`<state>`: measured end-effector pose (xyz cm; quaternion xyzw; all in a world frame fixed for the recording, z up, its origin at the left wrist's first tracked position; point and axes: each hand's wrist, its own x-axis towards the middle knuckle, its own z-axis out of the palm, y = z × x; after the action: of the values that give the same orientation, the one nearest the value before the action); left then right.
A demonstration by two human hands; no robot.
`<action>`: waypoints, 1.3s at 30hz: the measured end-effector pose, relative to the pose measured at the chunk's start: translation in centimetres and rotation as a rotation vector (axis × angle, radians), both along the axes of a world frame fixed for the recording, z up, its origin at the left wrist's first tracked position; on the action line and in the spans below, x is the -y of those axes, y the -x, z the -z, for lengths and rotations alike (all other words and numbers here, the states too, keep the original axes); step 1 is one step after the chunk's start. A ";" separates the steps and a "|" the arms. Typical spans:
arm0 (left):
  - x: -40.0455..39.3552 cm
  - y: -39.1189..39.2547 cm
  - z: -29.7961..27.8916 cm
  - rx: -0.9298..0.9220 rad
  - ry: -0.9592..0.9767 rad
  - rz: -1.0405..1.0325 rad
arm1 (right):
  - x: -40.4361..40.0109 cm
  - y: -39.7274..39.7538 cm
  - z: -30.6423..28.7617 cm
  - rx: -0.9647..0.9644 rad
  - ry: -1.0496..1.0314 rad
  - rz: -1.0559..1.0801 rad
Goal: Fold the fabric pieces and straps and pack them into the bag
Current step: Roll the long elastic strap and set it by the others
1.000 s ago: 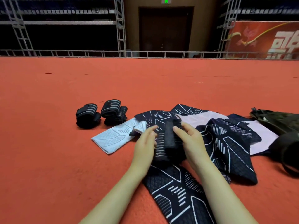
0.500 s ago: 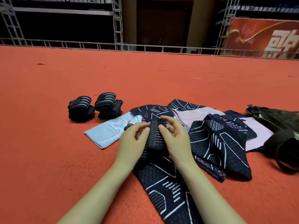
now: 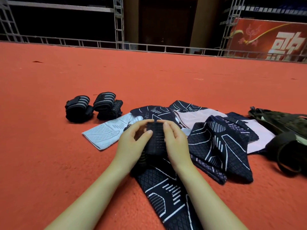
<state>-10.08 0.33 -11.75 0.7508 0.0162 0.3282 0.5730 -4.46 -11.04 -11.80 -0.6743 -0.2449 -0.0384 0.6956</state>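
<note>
A black strap [image 3: 157,140] is gripped between the left hand [image 3: 132,143] and right hand [image 3: 177,141], fingers curled round it, above the dark patterned fabric [image 3: 167,191] spread on the red floor [image 3: 49,163]. The bag [image 3: 285,123] is seen at far right.

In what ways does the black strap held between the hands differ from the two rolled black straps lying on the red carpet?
The black strap in the hands is gripped by both hands and only partly rolled; the two rolled black straps lie untouched on the carpet, fully wound. It sits over patterned fabric; they rest on bare carpet. All are black with grey stripes.
</note>
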 end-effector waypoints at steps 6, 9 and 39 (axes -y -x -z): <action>-0.6 0.0 -0.3 0.047 0.405 0.277 | 0.4 -1.0 0.1 -0.070 0.038 -0.194; -1.3 -0.3 0.0 0.034 0.430 0.217 | 0.7 -1.4 0.2 -0.073 0.059 -0.258; -9.3 -1.2 1.6 0.004 0.288 -0.444 | 3.0 1.0 -2.5 0.118 0.350 -0.336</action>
<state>-8.86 9.62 -13.32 0.6390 0.2259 0.4415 0.5880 -5.48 -14.07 -9.29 -0.7308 -0.3967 0.0817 0.5494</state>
